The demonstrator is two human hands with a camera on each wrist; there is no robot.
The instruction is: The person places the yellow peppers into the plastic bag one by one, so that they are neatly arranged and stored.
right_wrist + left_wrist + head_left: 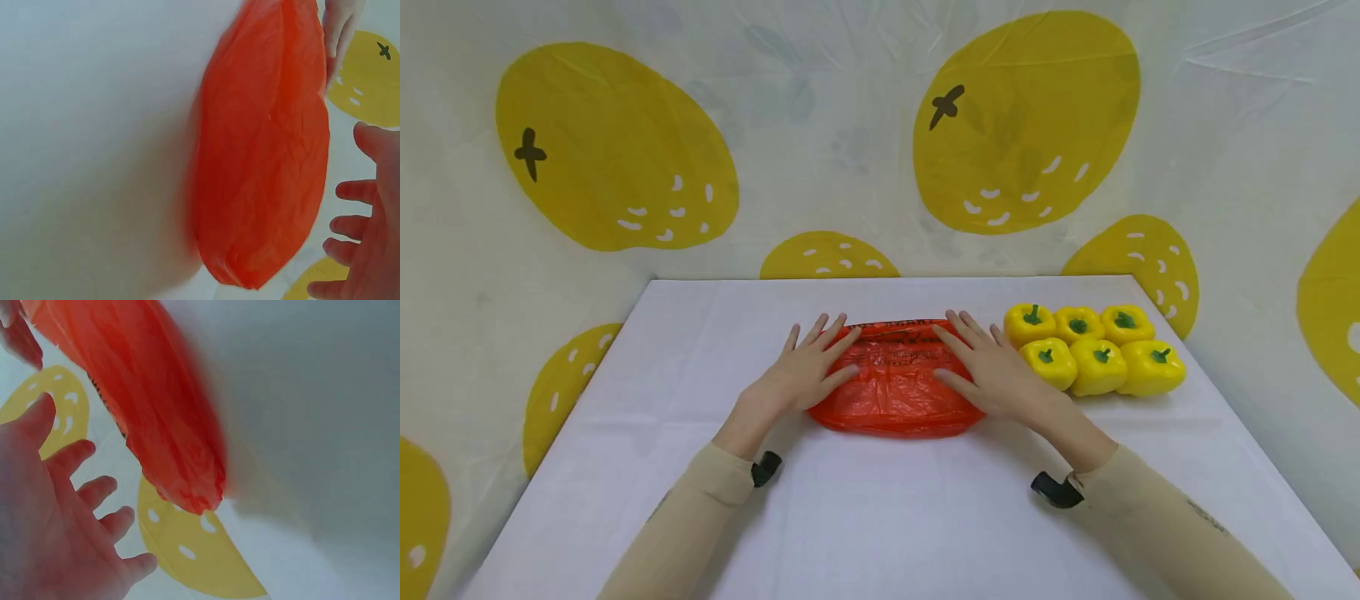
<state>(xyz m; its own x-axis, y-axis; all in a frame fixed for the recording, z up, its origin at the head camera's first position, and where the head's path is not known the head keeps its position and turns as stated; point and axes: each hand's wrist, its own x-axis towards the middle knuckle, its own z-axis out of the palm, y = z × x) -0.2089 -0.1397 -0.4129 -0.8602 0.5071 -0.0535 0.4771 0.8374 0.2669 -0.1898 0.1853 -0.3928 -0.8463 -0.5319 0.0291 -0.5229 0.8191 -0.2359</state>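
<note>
A red plastic bag point(891, 392) with dark printing lies on the white table, its wide side facing me. Over its left end is my left hand point(801, 371), fingers spread and straight. My right hand point(1000, 371) is spread in the same way over the right end. In the left wrist view, a gap shows between the left hand point(62, 506) and the bag point(150, 406). The right wrist view likewise has the right hand point(372, 231) apart from the bag point(262, 144). What the bag contains is hidden.
Several yellow bell peppers point(1097, 367) with green stems stand in two rows to the right of the bag, close to my right hand. The white tabletop point(880, 517) ends at a patterned cloth point(850, 150) hanging behind and at the sides.
</note>
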